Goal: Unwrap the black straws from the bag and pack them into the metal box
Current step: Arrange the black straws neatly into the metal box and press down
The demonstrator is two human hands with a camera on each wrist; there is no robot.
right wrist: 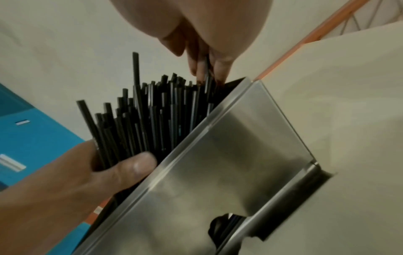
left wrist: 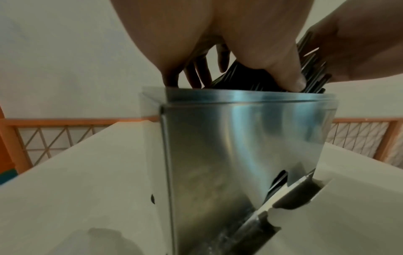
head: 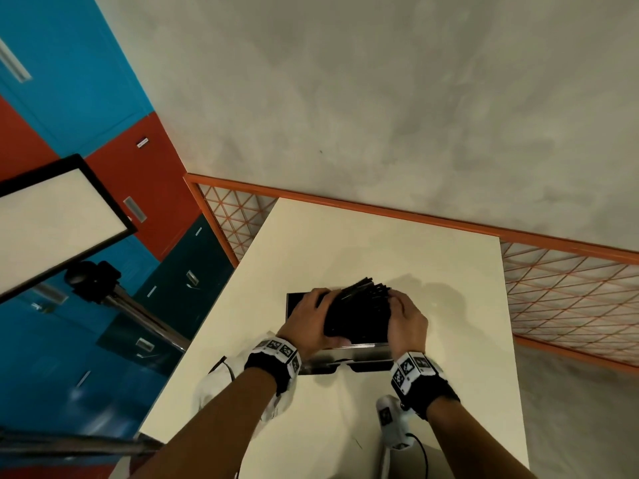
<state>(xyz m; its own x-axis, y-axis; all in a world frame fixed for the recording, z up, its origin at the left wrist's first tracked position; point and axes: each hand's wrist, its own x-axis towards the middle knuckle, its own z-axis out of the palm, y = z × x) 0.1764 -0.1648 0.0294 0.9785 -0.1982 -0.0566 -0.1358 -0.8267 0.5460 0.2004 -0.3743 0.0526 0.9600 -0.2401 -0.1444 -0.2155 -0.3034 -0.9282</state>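
A thick bundle of black straws (head: 359, 307) stands slanted in the open top of the metal box (head: 349, 356) on the white table (head: 345, 243). My left hand (head: 311, 318) grips the bundle from the left, its thumb (right wrist: 133, 168) across the straws (right wrist: 148, 113) just above the box (right wrist: 240, 155) rim. My right hand (head: 404, 314) curls round the right side of the bundle, and its fingertips (right wrist: 206, 69) pinch the outermost straws at the box's far corner. The straw tips (left wrist: 314, 69) stick out unevenly above the box (left wrist: 240, 138). A slot low in the front wall shows more straws inside.
A crumpled white plastic bag (head: 273, 406) lies under my left forearm at the table's left edge. A white device with a black cable (head: 390, 425) sits near the front right. An orange mesh fence (head: 567, 295) borders the table. A light panel on a stand (head: 52, 223) hangs left.
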